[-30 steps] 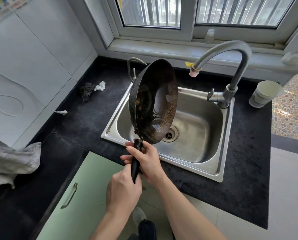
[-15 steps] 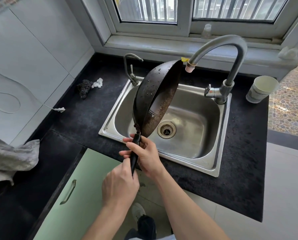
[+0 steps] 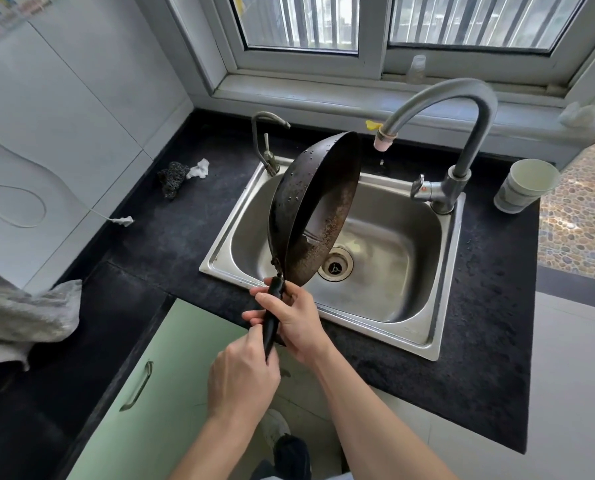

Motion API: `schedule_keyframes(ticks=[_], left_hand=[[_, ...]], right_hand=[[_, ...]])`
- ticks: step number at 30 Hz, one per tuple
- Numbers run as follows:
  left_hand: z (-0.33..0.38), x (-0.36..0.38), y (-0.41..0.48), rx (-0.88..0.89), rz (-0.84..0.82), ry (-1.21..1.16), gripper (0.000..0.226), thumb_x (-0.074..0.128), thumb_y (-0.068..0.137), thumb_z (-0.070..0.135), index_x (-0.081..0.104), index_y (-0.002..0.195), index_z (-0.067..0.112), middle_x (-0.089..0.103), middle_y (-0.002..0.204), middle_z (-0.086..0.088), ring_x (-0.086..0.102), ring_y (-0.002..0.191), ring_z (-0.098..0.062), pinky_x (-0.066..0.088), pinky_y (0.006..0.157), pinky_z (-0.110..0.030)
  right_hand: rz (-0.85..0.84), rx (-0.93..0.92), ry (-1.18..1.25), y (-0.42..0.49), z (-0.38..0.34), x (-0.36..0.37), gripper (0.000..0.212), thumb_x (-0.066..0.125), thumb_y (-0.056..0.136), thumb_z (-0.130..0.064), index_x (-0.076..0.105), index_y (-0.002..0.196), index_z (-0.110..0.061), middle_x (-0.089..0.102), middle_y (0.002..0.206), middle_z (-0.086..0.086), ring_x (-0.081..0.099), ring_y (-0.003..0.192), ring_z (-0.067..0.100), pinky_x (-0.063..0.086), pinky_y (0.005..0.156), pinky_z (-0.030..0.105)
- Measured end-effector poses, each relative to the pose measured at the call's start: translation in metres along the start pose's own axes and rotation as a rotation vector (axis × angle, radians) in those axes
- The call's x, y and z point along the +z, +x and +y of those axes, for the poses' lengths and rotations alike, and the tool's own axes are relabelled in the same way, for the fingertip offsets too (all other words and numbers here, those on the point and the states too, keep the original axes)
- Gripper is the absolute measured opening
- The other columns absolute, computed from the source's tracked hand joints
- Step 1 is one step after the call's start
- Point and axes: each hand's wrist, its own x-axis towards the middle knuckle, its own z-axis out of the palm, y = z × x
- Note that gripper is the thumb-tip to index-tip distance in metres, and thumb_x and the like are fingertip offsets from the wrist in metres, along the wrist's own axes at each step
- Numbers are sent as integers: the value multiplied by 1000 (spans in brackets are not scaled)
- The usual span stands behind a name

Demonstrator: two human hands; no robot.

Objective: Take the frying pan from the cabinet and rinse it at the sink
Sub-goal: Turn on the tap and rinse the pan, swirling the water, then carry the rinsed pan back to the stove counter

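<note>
Frying pan: the dark pan is held up on its edge, close to upright, over the left part of the sink. Its hollow side faces right, towards the tall tap, and its outer wall is beaded with drops.
Pan handle: the black handle slants down towards the person, over the sink's front rim.
Right hand: the right hand grips the handle high up, just below the pan, with its fingers curled round it.
Left hand: the left hand holds the lower end of the handle. Only its back shows, closed round the grip.
Tall tap: the curved faucet stands at the sink's back right corner. Its spout hangs just right of the pan's top rim without touching, and a drop falls below it.
Small tap: a thin second tap stands at the back left corner.
Drain: the drain shows beside the pan's lower edge.
Desk: on the black desk a pale cup sits right of the tall tap, and a dark scouring pad lies to the left touching a white scrap.
Far left: a grey cloth lies in a heap.
Below: a green cabinet door.
</note>
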Motion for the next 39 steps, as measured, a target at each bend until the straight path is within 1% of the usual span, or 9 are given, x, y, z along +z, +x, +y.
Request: schedule_keyframes(ticks=[5,7,10,12,15,19,26,32,39], left_hand=[[-3,2,2,16,10,-136,17,70,86,22,70,97,10,72,72,-9,67,67,-35,40,53,-34],[-7,4,2,2,5,-222,15,69,86,24,69,95,11,70,68,-10,65,65,-34,40,52,-35],[-14,5,0,-36,4,-328,12,70,86,23,68,88,11,68,63,-9,64,62,-33,37,52,-33],[-18,4,-1,-47,-18,-416,12,70,86,23,67,85,12,67,59,-7,65,58,-30,46,51,-36],[-24,-2,-1,-67,-61,-533,17,70,87,24,59,74,19,62,50,-1,63,44,-20,55,49,-36],[-34,-11,0,-71,-109,-651,30,68,89,20,55,64,14,59,39,-6,54,29,-14,40,37,-15],[-68,-12,-4,-24,-213,-807,33,69,89,27,56,62,13,60,42,-7,54,30,-22,46,40,-27],[-68,-5,-15,-103,-255,-1026,31,66,92,16,56,64,7,54,41,-5,47,30,-21,37,38,-24],[-83,0,-31,-142,-253,-1133,27,65,92,13,58,70,1,54,41,-5,45,28,-19,35,35,-23]], right_hand=[[59,16,-79,-1,1,-1,20,70,92,-2,58,108,2,72,108,13,76,75,31,61,65,30],[91,30,-125,-2,1,1,27,72,90,-3,56,108,8,72,103,12,77,74,31,61,63,31],[109,25,-194,-6,1,5,27,77,87,-5,52,97,-2,66,91,17,76,70,30,61,61,34],[126,16,-241,-9,-1,10,32,79,86,-7,48,92,-8,58,85,18,75,67,30,60,59,34],[155,5,-280,-11,-2,18,30,80,85,-10,50,90,-7,60,80,14,74,70,32,62,64,39],[212,-22,-289,-15,1,32,23,80,85,-11,59,94,-5,67,80,11,74,74,27,60,64,34],[249,17,-71,-11,17,53,16,70,91,0,57,100,0,62,74,11,66,67,23,60,63,33],[316,-43,-227,-15,29,60,16,66,92,3,55,102,-5,56,68,7,57,51,16,53,49,29],[383,-41,-375,-21,45,76,18,64,90,10,56,104,4,55,62,10,55,44,17,51,45,28]])
